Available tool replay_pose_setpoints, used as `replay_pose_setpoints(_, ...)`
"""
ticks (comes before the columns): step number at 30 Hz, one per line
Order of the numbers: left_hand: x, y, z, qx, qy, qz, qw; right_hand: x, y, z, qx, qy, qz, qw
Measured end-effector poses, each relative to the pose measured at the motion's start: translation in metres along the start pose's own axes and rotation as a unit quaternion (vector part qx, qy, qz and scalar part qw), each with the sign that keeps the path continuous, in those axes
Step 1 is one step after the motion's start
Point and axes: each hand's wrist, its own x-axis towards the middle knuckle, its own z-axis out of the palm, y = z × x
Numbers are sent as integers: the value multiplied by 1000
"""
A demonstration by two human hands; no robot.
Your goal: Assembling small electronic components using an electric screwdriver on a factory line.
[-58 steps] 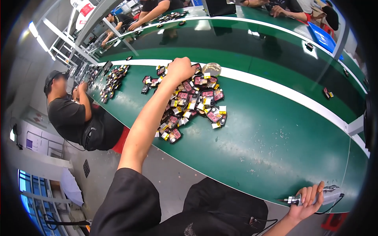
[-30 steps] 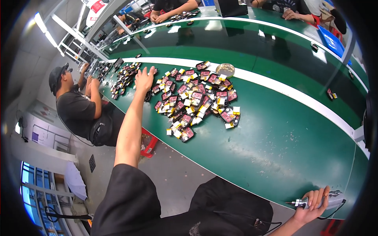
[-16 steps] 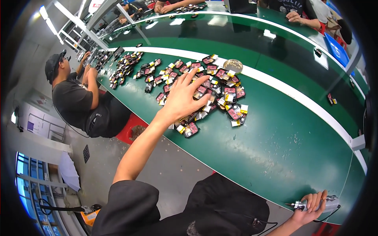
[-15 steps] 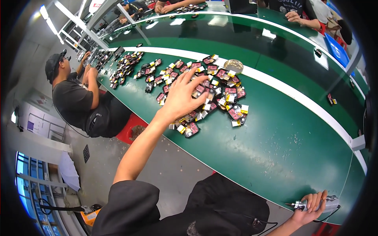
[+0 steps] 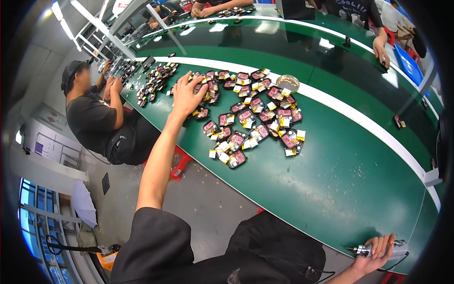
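A spread pile of small black electronic housings (image 5: 246, 118), with red circuit boards and white-and-yellow parts attached, lies on the green worktable (image 5: 302, 182). My left hand (image 5: 188, 94) reaches over the left end of the pile. Its fingers are spread, close to several housings (image 5: 211, 91); it may touch them, but the fingertips' contact is hard to make out. At the table's near right edge, my right hand (image 5: 376, 251) is wrapped round a silver electric screwdriver (image 5: 401, 247), its bit pointing left and a cord trailing from it.
A round clear dish (image 5: 287, 84) of tiny parts stands behind the pile, by the white rail (image 5: 352, 110). More housings (image 5: 158, 81) lie farther left, near a seated co-worker (image 5: 92, 109). Beyond the rail runs a dark green belt (image 5: 302, 57). Tiny bits (image 5: 336, 189) are scattered on the table.
My left hand has moved left, from above the pile's middle to its left end, uncovering the central housings. My right hand stays with the screwdriver. Across the belt, a person's arm has reached down.
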Motion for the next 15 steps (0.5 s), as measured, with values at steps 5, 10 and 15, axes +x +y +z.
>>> replay_pose_setpoints(5,15,-50,8,22,-23,-57,998,-2,-2,-1,-11,11,-13,1000)
replay_pose_setpoints(10,27,-121,19,114,-6,-73,991,-2,-3,-3,-4,8,-32,999)
replay_pose_setpoints(15,46,-100,-8,94,34,-50,994,1,-4,-5,-9,14,-16,1000)
